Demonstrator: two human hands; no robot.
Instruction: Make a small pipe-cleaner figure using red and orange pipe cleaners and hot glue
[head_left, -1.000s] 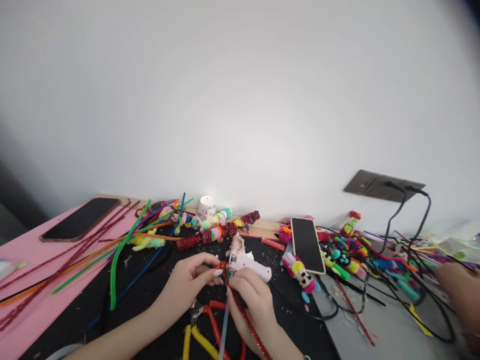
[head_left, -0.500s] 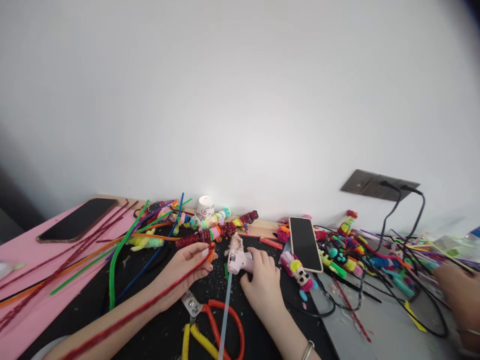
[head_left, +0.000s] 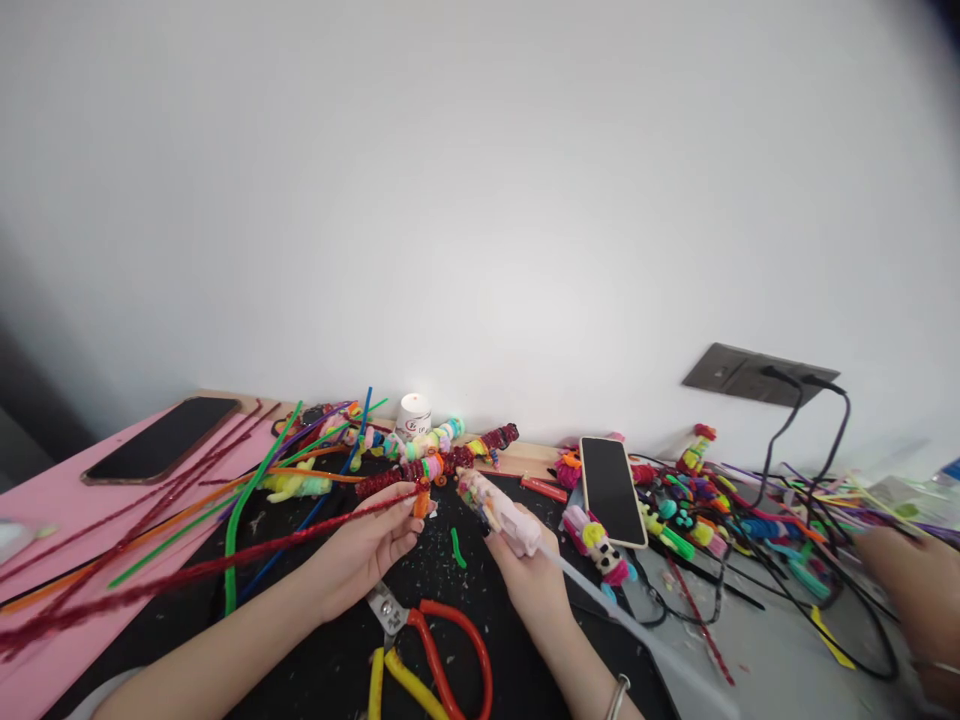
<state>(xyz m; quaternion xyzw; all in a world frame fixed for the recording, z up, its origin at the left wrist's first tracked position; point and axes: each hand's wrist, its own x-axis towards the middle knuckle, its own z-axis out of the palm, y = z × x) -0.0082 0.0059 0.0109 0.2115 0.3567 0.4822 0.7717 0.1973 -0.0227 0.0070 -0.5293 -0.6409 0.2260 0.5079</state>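
My left hand (head_left: pixel 366 552) pinches a small orange pipe-cleaner piece (head_left: pixel 421 503) between thumb and fingers. A long dark-red pipe cleaner (head_left: pixel 225 568) runs from that piece across my forearm to the left edge. My right hand (head_left: pixel 538 585) is wrapped round a pale pink hot glue gun (head_left: pixel 517 524), its stained nozzle pointing up and left toward the orange piece, with a gap between. A long translucent glue stick (head_left: pixel 611 605) sticks out of the gun's back. Below, between my hands, lie red-handled scissors (head_left: pixel 480 645) and a yellow-handled tool (head_left: pixel 411 682). A short green scrap (head_left: pixel 457 549) lies near the gun.
Pipe-cleaner figures (head_left: pixel 442 465) and a paper cup (head_left: pixel 413 415) stand along the wall. Phones lie at left (head_left: pixel 161 440) and right (head_left: pixel 611 490). Black cables (head_left: pixel 840 470) hang from the wall socket (head_left: pixel 750 375) over piled pipe cleaners. Another person's hand (head_left: pixel 919 570) is at far right.
My right hand has lifted and turned the glue gun, so its stick now slants to the lower right. The red pipe cleaner's trailing end has swung left.
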